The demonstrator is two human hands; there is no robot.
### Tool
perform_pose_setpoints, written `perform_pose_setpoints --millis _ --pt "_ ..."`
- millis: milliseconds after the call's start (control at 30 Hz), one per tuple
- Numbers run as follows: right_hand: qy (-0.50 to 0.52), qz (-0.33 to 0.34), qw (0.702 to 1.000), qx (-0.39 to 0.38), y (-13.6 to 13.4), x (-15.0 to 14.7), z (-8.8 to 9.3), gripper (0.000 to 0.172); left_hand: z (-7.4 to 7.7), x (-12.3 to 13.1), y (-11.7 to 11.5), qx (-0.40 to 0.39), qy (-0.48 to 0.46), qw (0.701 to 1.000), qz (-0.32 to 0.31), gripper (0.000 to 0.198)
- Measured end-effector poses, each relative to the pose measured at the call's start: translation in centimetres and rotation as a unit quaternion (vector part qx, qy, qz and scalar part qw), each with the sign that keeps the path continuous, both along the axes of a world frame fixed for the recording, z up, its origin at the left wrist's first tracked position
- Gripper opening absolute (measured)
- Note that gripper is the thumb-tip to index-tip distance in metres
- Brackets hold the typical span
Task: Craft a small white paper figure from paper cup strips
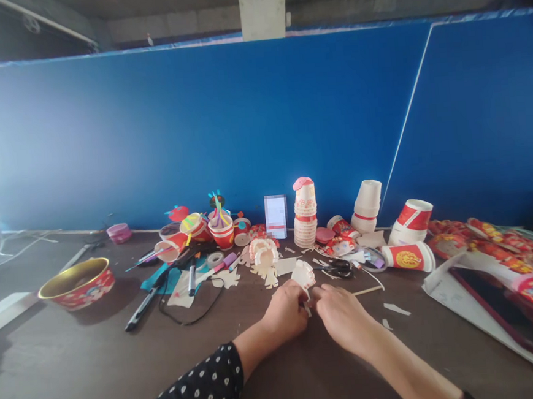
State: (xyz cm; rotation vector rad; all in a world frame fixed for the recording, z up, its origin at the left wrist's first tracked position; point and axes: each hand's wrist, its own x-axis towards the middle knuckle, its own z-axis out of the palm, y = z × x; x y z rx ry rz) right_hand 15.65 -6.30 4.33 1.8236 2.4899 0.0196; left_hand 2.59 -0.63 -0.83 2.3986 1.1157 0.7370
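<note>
We see the small white paper piece with a scalloped edge [302, 273] near the middle of the dark brown tabletop [191, 359], just beyond the fingers, and we judge it thin enough to crease or tear if they squeeze hard or pull against each other. The narrow white paper strip [309, 311] between the hands could rip by the same tug. To the far right of the piece, the black-handled metal scissors [341, 268] lie near enough that a sweep of the right hand [340, 311] could knock them, and the thin, pale wooden stick [368, 290] just beside that hand could roll if brushed. To the far left, the white paper cup with jagged cut edges [264, 256] sits near; a knuckle shoved forward might crush it. As for the left hand [285, 308], we find it nearly closed, thumb and fingers curled and pinching the paper piece at its near end. The right hand is half curled, its fingertips beside the strip; we cannot tell whether they grip it, because the fingers hide any contact.
</note>
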Motion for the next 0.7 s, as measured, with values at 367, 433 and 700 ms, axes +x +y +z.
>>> perform_pose_setpoints --millis 367,433,700 --pt "0.009 0.011 1.000 0.016 0.33 0.34 -0.74 0.033 0.56 0.14 -0.19 -0.012 0.010 1.000 0.015 0.013" --pt "0.009 0.010 1.000 0.017 0.37 0.39 -0.87 0.032 0.50 0.15 -0.17 -0.016 0.011 1.000 0.017 0.011" --pt "0.023 0.005 1.000 0.002 0.27 0.48 -0.57 0.037 0.45 0.27 0.07 -0.025 0.023 0.999 0.026 0.011"
